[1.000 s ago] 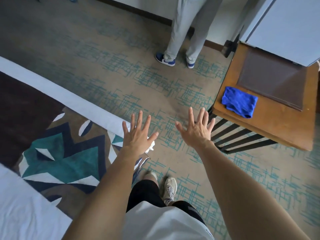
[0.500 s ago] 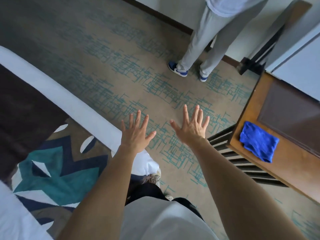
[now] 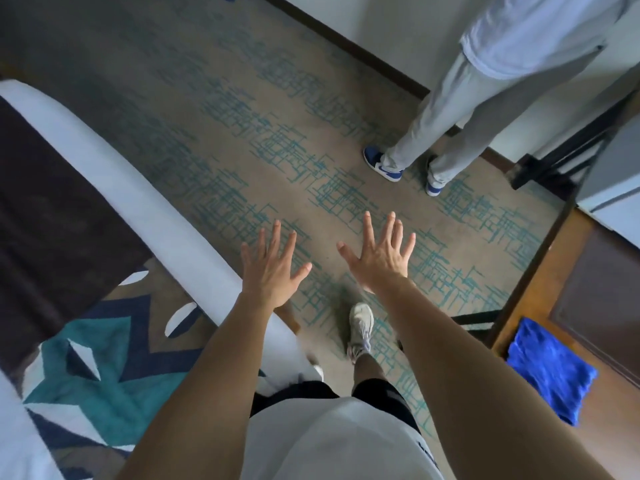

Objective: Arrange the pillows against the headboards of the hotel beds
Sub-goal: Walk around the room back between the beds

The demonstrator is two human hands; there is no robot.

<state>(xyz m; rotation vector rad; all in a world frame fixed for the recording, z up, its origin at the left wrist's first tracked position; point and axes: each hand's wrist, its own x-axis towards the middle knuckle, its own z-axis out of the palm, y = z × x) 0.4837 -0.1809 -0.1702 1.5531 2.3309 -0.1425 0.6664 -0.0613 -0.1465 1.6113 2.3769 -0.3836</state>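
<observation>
One bed [image 3: 114,188] fills the left side of the view, its white sheet running in a long edge from upper left down toward the person's legs. A runner [image 3: 104,344] lies across it, dark brown on one half and patterned in teal, navy and white on the other.

The left hand [image 3: 272,268] is held out flat over the bed's near corner, back upward, fingers straight and spread, holding nothing. The right hand [image 3: 379,259] is stretched out just beside it in the same way, over the carpet [image 3: 242,116], fingers fanned wide and empty. The two hands are apart and touch nothing.

Below the arms show a white shirt [image 3: 339,441], black shorts [image 3: 381,393] and a pale shoe [image 3: 361,323] set on the carpet, which is beige with teal scribbled lines.

Further off, a second person stands by the wall in grey trousers [image 3: 460,112] and blue and white shoes [image 3: 382,164].

At the right edge stands a wooden desk [image 3: 540,306]. A crumpled blue cloth [image 3: 550,372] lies on it near its corner, beside a dark brown mat [image 3: 602,306].
</observation>
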